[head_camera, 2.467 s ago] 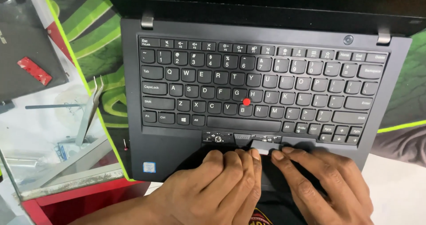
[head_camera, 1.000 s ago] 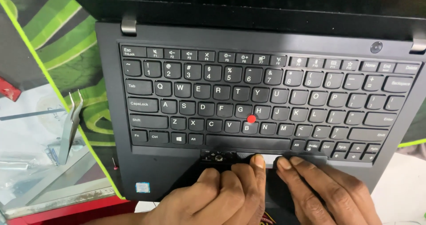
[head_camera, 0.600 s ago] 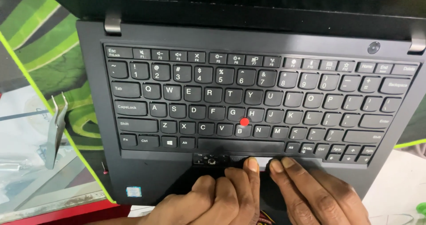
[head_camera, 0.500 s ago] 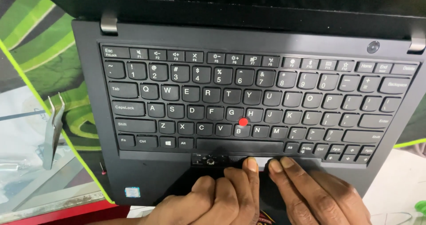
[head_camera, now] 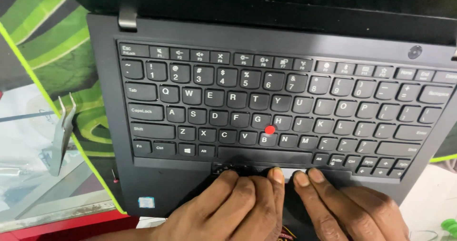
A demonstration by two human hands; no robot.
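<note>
— Where are the hands?
— Left hand and right hand lie flat, side by side, fingers pressing the touchpad area below the keyboard.
— The laptop?
— Open, on a green mat.

1. your view is bright and evenly lit from above; the black laptop shows a soft pale sheen across its keyboard deck.
2. the key legends read sharp in the middle of the frame, and the red pointing nub is crisp.
3. your left hand and right hand cast only a faint, short shadow onto the palm rest beneath the fingertips.
4. the top strip by the hinge falls into deep shade.
5. the metal tweezers at your left catch a dull glare and look slightly soft.
6. the keyboard rows bow a little towards the right edge, where the keys blur.
</note>
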